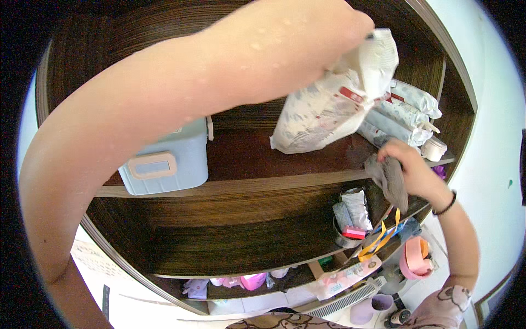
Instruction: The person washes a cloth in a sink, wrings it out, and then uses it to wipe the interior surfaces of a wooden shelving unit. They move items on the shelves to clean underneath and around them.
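My left arm reaches across the top of the view, and my left hand grips the gathered top of a white printed plastic bag, lifted over the dark wooden shelf. Lower at the right, my right hand holds a crumpled grey cloth at the shelf's front edge. Just behind that hand lie several wrapped soft packs in a stack. A small white lidded jar stands beside them. The fingertips of the left hand are mostly hidden.
A light blue storage box stands at the shelf's left. On the shelf below, a round container holds packets. Lower down are pink items, yellow ribbon, a pink pack, a pink container and a purple cup.
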`<state>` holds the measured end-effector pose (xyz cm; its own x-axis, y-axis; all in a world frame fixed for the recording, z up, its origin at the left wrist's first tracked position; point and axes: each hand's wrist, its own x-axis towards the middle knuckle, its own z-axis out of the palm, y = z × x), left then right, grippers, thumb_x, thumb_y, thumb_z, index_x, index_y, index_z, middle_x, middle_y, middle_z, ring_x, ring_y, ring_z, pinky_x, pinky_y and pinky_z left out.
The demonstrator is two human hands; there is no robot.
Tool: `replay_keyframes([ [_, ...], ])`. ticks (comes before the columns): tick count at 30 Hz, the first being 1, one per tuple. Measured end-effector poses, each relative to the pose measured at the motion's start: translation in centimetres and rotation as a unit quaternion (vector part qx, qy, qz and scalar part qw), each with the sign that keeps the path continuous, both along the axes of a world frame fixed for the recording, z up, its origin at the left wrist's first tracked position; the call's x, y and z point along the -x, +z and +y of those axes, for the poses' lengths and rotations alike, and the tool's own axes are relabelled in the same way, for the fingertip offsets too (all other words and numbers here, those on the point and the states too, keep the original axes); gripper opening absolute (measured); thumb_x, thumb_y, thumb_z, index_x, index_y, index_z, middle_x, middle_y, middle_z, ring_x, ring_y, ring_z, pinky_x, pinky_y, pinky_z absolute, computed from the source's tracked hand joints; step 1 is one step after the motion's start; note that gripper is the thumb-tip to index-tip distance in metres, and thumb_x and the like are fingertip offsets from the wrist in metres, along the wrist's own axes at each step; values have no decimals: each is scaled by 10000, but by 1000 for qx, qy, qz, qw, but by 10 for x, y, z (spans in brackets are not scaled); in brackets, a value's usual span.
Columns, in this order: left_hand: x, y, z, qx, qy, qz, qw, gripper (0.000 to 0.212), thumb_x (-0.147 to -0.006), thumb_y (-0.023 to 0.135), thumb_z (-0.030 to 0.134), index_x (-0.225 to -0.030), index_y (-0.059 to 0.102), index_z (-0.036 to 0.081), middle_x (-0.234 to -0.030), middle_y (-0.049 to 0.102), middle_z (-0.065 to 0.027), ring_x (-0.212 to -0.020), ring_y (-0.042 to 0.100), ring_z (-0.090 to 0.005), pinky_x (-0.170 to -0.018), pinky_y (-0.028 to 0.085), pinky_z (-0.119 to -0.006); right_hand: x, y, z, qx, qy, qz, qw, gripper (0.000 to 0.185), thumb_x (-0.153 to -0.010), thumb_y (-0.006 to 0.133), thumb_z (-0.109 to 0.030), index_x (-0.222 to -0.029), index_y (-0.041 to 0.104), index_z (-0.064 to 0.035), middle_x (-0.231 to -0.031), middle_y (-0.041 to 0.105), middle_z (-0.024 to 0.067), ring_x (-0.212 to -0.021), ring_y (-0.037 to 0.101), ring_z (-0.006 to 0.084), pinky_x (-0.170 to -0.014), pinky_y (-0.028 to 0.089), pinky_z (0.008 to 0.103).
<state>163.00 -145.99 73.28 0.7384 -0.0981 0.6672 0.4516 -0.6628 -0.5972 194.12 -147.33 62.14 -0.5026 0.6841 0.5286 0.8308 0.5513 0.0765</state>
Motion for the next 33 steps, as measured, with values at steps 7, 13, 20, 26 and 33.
replay_keyframes([
  [7, -57, 2, 29, -63, 2, 109, 992, 192, -712, 617, 13, -887, 536, 7, -769, 624, -195, -781, 627, -383, -687, 507, -448, 75, -73, 9, -338, 34, 18, 940, 316, -602, 673, -232, -894, 590, -146, -977, 560, 76, -904, 531, 293, -720, 398, 448],
  [13, -129, -2, 25, -138, -26, 156, 978, 96, -773, 591, 57, -850, 609, 3, -754, 665, -179, -761, 679, -328, -648, 560, -403, 147, -86, 23, -422, 82, 65, 901, 250, -730, 531, -241, -946, 586, -129, -1015, 555, 79, -927, 514, 255, -733, 395, 395],
  [20, -155, -31, 47, -113, 27, 238, 964, 80, -786, 568, 112, -841, 558, 54, -735, 637, -122, -736, 666, -281, -613, 553, -386, 18, -132, 19, -429, -28, 40, 902, 298, -667, 591, -191, -960, 625, -145, -1017, 571, 69, -940, 533, 259, -737, 425, 401],
  [26, -178, -59, 51, -83, 17, 273, 958, 67, -773, 562, 145, -784, 612, 102, -705, 644, -71, -731, 664, -255, -578, 541, -395, -47, -154, 32, -349, -162, 211, 899, 325, -666, 573, 11, -975, 608, -85, -993, 550, 121, -955, 517, 339, -816, 417, 427],
  [33, -170, -59, 57, 207, -22, 196, 958, 141, -841, 593, 153, -890, 627, 25, -776, 636, -163, -791, 646, -321, -709, 520, -406, -38, -171, -8, -382, -158, 366, 834, 208, -734, 580, -11, -922, 652, -63, -1021, 565, 119, -993, 534, 291, -873, 432, 364],
])
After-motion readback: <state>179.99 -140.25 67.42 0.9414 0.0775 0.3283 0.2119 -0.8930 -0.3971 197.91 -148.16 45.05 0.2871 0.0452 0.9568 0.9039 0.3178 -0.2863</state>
